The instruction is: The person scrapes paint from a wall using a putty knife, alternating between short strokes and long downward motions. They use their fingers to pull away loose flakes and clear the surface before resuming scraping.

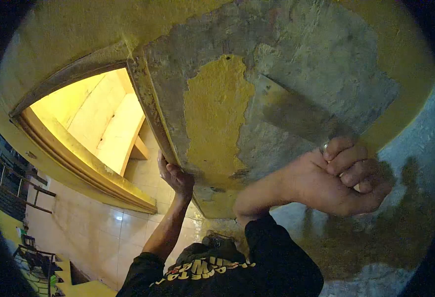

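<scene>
My right hand [343,180] is closed in a fist at the right, up against the wall, with a ring on one finger. From it a flat scraper blade [296,106] reaches up and left across the bare grey plaster [321,64]; its handle is mostly hidden by my fingers. Left of the blade is a patch of yellow paint [217,114] with ragged edges. My left hand [177,177] is lower down, its fingers curled round the edge of the door frame [153,109].
Beyond the doorway is a brightly lit yellow room [94,119]. Pale tiles [98,222] cover the floor at the lower left. Metal railings [22,185] and furniture stand at the far left. Yellow paint [408,111] surrounds the bare plaster.
</scene>
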Motion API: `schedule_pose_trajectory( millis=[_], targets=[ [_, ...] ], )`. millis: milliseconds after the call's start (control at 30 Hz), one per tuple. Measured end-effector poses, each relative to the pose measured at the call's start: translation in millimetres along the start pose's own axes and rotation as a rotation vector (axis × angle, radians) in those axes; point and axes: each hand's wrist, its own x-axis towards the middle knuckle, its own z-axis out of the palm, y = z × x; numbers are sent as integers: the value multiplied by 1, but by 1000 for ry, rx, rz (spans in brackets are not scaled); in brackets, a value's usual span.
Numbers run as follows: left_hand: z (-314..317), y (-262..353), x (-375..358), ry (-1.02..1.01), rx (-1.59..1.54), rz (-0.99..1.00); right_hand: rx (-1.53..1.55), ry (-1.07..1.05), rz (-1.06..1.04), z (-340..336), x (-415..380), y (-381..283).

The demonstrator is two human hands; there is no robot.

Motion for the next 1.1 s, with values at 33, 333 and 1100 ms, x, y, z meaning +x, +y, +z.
schedule_pose_trajectory(
  millis=[33,333,1100],
  targets=[
    [-2,1,0,-5,-1,1,-3,3,-3,0,-1,-2],
    [0,-8,-3,-26,-71,-64,-64,143,147,6,20,6],
    [4,186,-13,-710,-847,-500,218,-168,238,-45,7,-42]
  ],
)
